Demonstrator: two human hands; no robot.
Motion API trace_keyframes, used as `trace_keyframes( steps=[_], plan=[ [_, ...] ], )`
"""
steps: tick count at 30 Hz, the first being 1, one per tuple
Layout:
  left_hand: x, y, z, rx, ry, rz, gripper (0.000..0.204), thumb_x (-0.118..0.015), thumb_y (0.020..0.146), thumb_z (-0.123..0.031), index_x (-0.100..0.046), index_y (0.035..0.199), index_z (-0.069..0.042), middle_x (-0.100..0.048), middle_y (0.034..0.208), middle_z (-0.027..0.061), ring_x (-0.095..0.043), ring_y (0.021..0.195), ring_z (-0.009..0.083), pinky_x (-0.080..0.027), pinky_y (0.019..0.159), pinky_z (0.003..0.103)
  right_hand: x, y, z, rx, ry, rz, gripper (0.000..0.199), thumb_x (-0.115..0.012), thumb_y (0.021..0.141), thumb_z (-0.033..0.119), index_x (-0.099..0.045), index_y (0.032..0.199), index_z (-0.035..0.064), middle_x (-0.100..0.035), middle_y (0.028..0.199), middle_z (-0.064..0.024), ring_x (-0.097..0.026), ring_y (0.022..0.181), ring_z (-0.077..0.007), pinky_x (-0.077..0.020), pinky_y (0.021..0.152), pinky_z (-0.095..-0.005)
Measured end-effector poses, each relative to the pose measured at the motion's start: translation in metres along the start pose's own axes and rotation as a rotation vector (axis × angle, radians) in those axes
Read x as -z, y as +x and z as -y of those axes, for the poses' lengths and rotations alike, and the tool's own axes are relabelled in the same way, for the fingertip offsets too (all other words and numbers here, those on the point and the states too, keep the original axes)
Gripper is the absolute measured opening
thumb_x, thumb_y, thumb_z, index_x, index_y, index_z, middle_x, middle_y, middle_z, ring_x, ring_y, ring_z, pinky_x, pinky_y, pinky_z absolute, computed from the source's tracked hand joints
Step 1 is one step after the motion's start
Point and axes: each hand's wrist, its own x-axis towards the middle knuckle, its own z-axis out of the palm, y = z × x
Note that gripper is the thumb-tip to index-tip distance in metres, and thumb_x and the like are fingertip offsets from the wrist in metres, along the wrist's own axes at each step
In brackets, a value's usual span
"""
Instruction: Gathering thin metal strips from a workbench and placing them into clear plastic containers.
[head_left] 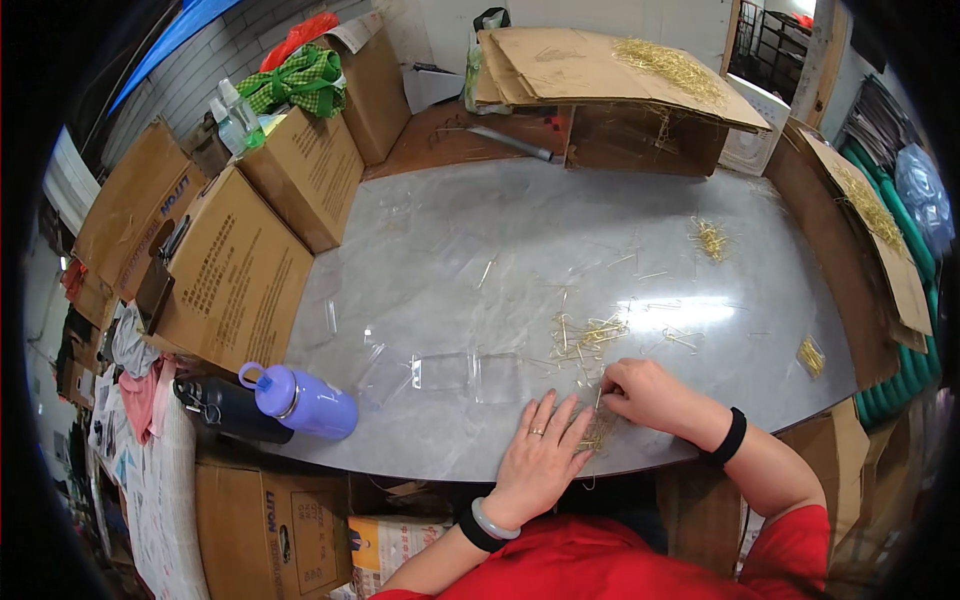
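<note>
My left hand (535, 455) lies palm down near the front edge of the grey table, fingers stretched and slightly apart. A small heap of thin gold wire hooks (597, 432) is at its fingertips, partly covered by the hand. Just to the right, my right hand (640, 392) is closed in a pinch, and a thin wire shows at its fingertips. Beyond both hands spreads a loose pile of gold wire hooks (585, 338). Flat clear plastic boxes (445, 372) lie on the table left of the hands.
A purple bottle (318, 402) and a black bottle (235, 408) lie at the left front edge. Cardboard boxes (235, 270) line the left side. A cardboard shelf (570, 65) stands at the back, topped with gold wires. Smaller gold heaps (710, 240) sit at right.
</note>
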Motion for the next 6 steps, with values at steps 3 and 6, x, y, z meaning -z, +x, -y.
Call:
trace_keyframes(
  steps=[3,6],
  plan=[
    [-0.004,0.001,-0.002,0.025,-0.047,-0.017,0.063,-0.065,0.095,-0.032,-0.045,0.148,-0.004,-0.046,0.148,0.0191,-0.038,0.141,0.0402,-0.029,0.118,0.053,0.006,-0.010,-0.005,0.128,-0.051,0.066,0.028,-0.075,0.082,0.021,-0.067,0.097,-0.0010,-0.066,0.091,-0.0189,-0.067,0.087,-0.0370,-0.0547,0.079,-0.0424],
    [-0.006,-0.001,0.002,0.047,-0.066,-0.013,0.067,-0.065,0.094,-0.032,-0.041,0.151,-0.004,-0.045,0.150,0.0187,-0.037,0.142,0.0399,-0.027,0.120,0.053,0.018,-0.028,0.014,0.131,-0.179,0.011,0.042,-0.079,0.081,0.026,-0.066,0.116,0.0082,-0.062,0.117,-0.0182,-0.063,0.104,-0.0382,-0.0513,0.091,-0.0440]
  ],
)
